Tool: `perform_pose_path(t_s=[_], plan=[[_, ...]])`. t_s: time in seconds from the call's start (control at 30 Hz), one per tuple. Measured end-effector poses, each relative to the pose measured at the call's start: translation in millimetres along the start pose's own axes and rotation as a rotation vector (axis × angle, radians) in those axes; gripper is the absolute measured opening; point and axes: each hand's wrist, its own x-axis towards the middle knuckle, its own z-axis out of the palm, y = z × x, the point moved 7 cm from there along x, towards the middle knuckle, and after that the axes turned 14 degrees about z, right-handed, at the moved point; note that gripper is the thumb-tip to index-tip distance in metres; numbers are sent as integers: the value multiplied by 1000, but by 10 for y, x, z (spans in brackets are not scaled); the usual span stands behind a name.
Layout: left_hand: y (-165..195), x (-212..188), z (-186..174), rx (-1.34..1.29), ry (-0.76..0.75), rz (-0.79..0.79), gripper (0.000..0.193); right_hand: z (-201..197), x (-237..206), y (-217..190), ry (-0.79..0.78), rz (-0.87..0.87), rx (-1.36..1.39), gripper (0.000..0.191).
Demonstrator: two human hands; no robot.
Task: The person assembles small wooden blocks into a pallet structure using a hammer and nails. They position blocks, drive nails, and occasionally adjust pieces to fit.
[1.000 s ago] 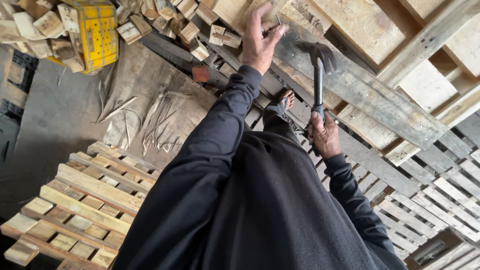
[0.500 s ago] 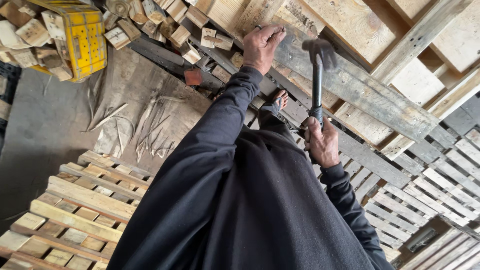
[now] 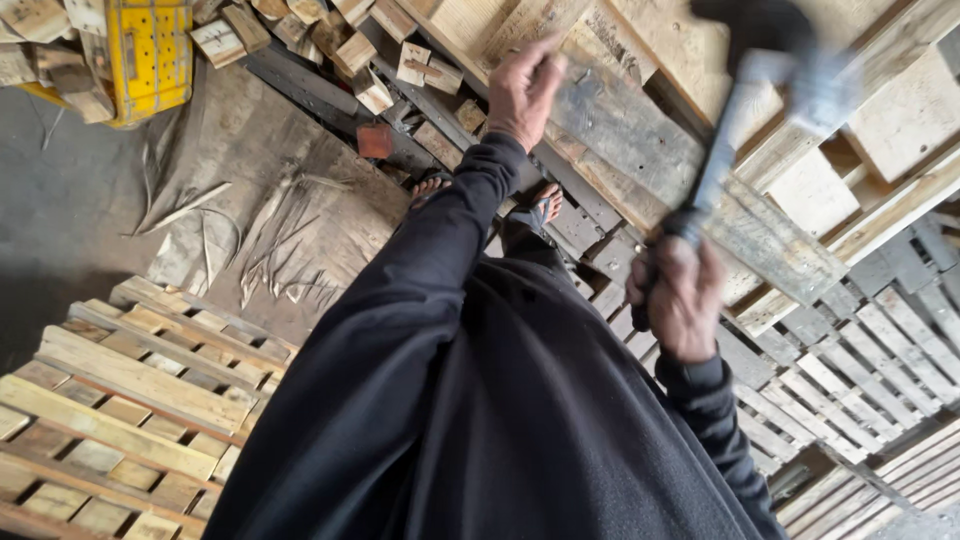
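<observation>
My left hand (image 3: 522, 88) rests on a grey weathered plank (image 3: 640, 140) of a wooden pallet in front of me, fingers closed over its upper edge. My right hand (image 3: 680, 295) grips the handle of a hammer (image 3: 745, 95), which is raised and blurred, its dark head near the top of the view above the plank. Both arms wear black sleeves. My feet in sandals (image 3: 545, 205) stand on grey pallet slats below the plank.
A pile of small wood blocks (image 3: 340, 40) lies at the top left beside a yellow crate (image 3: 150, 55). A light wooden pallet (image 3: 120, 400) sits at the lower left. More grey pallets (image 3: 860, 370) are stacked at right. A brown sheet (image 3: 270, 210) covers the floor.
The hammer has swung up and toward the camera and is now blurred. My left hand, open in the air a second ago, now holds the plank's edge.
</observation>
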Motion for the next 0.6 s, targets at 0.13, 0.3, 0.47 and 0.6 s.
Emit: perform_pose_path(t_s=[0.13, 0.3, 0.47, 0.6], plan=[[-299, 14, -117, 467, 61, -498, 20, 61, -71, -528, -155, -471, 160, 43], [-239, -9, -126, 650, 137, -599, 18, 198, 341, -158, -16, 19, -349, 44], [-308, -130, -93, 564, 64, -880, 21, -43, -27, -503, -106, -27, -221, 34], [-342, -86, -131, 595, 23, -923, 26, -220, -230, -1254, 24, -744, -127, 63]])
